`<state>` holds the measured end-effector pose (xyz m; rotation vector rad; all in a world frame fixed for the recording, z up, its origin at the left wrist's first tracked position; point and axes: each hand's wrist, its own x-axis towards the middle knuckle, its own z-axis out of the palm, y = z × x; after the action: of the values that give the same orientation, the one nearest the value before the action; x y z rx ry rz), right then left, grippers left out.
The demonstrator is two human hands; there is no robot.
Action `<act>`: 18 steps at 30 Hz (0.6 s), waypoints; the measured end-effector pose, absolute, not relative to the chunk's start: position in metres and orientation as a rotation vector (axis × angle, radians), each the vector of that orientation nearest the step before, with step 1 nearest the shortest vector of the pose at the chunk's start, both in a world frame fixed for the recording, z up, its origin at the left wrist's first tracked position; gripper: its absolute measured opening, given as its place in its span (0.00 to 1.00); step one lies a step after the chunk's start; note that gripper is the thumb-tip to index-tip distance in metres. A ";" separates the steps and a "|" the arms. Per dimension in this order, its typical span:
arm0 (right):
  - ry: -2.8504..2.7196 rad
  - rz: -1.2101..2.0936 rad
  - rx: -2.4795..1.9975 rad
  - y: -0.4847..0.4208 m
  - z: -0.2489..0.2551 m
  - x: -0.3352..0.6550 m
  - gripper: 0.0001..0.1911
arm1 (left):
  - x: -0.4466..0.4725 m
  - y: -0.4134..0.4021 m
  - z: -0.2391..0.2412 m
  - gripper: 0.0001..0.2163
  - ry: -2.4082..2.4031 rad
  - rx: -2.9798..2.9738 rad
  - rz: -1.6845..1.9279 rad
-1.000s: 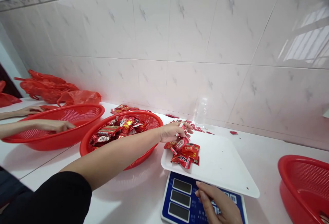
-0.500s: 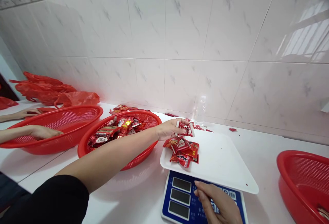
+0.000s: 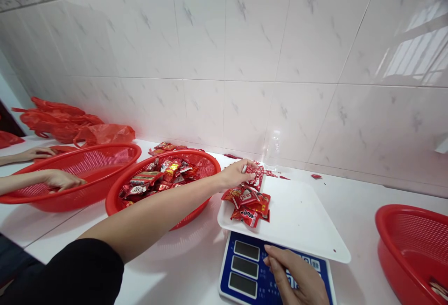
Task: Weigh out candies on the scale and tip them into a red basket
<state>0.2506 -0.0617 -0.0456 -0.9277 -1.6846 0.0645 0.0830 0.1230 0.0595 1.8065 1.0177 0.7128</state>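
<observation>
My left hand (image 3: pixel 238 174) is closed on a red snack packet (image 3: pixel 257 177) with white print, at the back left of the white scale tray (image 3: pixel 308 216). Part of the packet is hidden behind my fingers. Just in front of it, several red snack packets (image 3: pixel 248 202) lie piled on the tray's left end. Over the keypad of the blue weighing scale (image 3: pixel 261 270) hovers my right hand (image 3: pixel 299 274), its thumb and forefinger pinched together with nothing seen between them. The scale's three display windows look dark.
A red basket (image 3: pixel 115 207) full of packets stands under my left forearm. Another person's hand (image 3: pixel 63 180) reaches into a red basket (image 3: pixel 119 153) further left. Red plastic bags (image 3: pixel 63 121) lie behind it. A third red basket (image 3: pixel 388 244) stands at right. Tiled wall (image 3: pixel 245 114) behind.
My left hand has shifted slightly up and back, and the packet in it has turned, hanging lower from the fingers. My right hand stays put. The other person's hand in the basket has curled.
</observation>
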 end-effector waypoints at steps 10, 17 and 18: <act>-1.685 0.100 -0.908 -0.061 -0.047 0.251 0.10 | 0.077 0.120 0.048 0.15 1.208 2.323 0.350; -1.660 0.138 -0.903 -0.061 -0.047 0.249 0.10 | 0.063 0.130 0.061 0.26 1.272 2.405 0.011; -1.659 0.143 -0.900 -0.061 -0.047 0.248 0.10 | 0.061 0.131 0.063 0.28 1.276 2.413 -0.013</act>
<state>0.2484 -0.0606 -0.0470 -0.9003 -1.6589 0.1435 0.0607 0.1314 0.0629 2.4134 1.2760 -0.0129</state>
